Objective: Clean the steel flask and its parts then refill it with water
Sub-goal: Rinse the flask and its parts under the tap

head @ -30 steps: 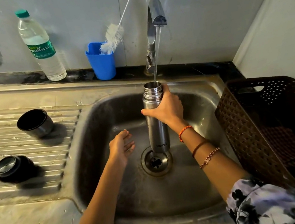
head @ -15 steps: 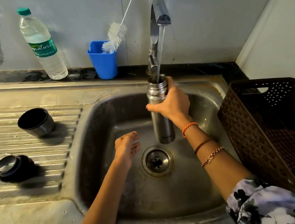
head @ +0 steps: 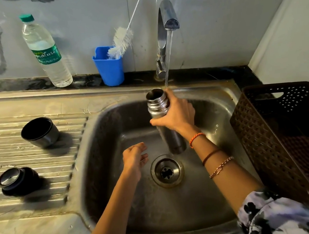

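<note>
Since a second ago I see the right hand (head: 176,115) has lifted the cylindrical steel flask (head: 164,119) clear of the running stream, fingers wrapped round its neck, mouth tilted leftward; left hand (head: 135,159) hangs loose-fingered just below-left.

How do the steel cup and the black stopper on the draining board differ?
The cup lies tilted with its dark open mouth showing; the stopper is closed, topped by a shiny disc. The cup sits farther back, with steel sides; the stopper's sides are black. Both rest untouched on the draining board.

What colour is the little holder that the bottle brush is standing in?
Blue. The holder shows clearly in the head view, against the wall left of the tap.
</note>
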